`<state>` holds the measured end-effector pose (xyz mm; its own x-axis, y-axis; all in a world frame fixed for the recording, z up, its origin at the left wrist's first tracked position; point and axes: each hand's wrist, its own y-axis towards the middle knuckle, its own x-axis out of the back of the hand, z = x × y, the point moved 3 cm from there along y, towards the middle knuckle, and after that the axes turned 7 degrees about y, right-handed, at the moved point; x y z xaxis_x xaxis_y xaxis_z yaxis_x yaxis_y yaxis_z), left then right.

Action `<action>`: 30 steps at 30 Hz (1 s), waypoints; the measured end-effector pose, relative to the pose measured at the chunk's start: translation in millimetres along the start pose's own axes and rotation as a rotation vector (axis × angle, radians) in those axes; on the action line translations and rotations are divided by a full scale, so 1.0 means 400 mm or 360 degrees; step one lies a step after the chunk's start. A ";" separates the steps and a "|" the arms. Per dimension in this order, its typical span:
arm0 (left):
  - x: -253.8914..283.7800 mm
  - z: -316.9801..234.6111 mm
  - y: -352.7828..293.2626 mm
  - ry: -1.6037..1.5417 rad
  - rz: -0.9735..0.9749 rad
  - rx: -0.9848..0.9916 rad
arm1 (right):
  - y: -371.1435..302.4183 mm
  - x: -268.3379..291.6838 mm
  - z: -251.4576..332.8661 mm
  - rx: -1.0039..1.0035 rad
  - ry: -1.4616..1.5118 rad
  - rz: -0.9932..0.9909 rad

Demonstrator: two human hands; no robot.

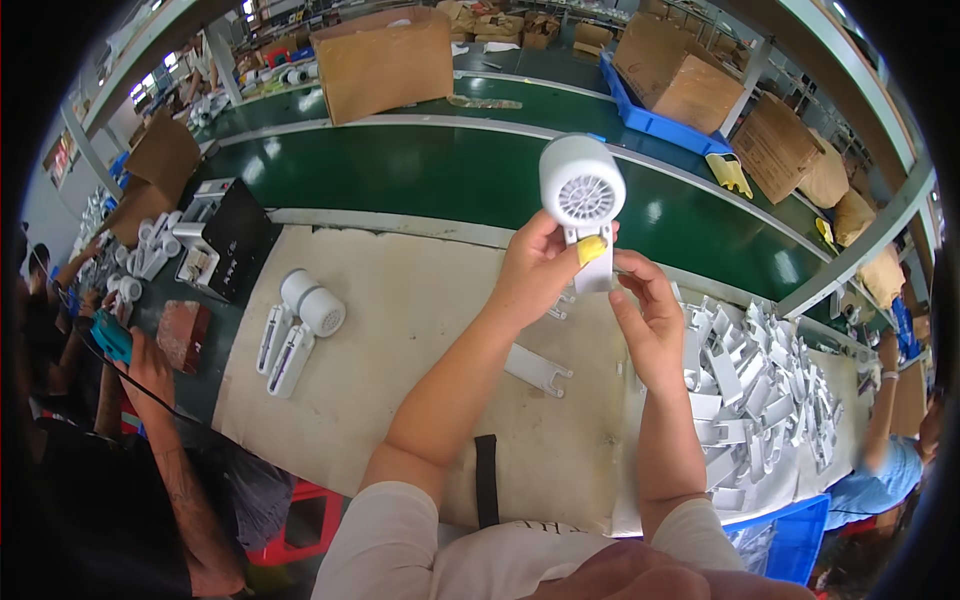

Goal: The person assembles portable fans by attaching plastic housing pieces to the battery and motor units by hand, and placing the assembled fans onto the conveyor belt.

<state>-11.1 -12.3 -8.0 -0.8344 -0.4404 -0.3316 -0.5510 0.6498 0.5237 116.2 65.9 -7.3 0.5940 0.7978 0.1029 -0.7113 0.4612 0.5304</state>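
The left hand is closed around the handle of a white fan-like device, whose round, grilled head stands upright above the grip, held up over the far side of the desk. A yellow cover wraps the tip of the left thumb. The right hand is just beside the lower end of the handle, its fingers half-curled and the thumb apart from them; I cannot tell whether it touches the handle or grips anything.

Below the hands, a long, pale piece with a forked end lies on the desk between the forearms. Nearer the person, a black strip lies at the desk's near edge. To the right of the right forearm spreads a large heap of white and grey parts. To the left, well apart from the hands, lies a second white round-headed unit, with two slender white pieces beside it.

Farther left are a black box-shaped apparatus and a reddish block; near them, a co-worker's hand holds a teal tool. Beyond the desk runs a green belt, with a cardboard box behind it, and a blue tray carrying cartons farther right. A yellow glove lies near the tray.
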 end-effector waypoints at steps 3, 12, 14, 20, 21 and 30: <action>0.000 0.015 -0.014 -0.0291 0.0040 0.0226 | 0.004 0.010 0.010 0.0104 -0.0137 0.0012; -0.002 0.036 -0.018 -0.0101 -0.0117 0.0539 | 0.011 0.033 -0.003 -0.0050 -0.0289 0.0094; 0.000 0.043 -0.017 -0.0081 -0.0148 0.0578 | 0.013 0.028 -0.010 -0.0069 -0.0233 0.0077; -0.003 0.058 -0.009 0.0053 -0.0174 0.0623 | 0.019 0.030 -0.029 -0.0166 -0.0065 0.0072; 0.003 0.054 -0.011 0.0066 -0.0178 0.0618 | 0.019 0.023 -0.030 -0.0170 -0.0084 0.0090; 0.058 0.006 -0.064 0.1922 0.0160 0.0430 | 0.005 0.007 -0.035 -0.0141 -0.0049 0.0178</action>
<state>-16.5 -37.5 -31.0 -0.4040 -0.5768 0.7100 -0.5904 0.7573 0.2793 111.1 74.5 -17.8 0.5196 0.8345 0.1834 -0.8032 0.4038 0.4380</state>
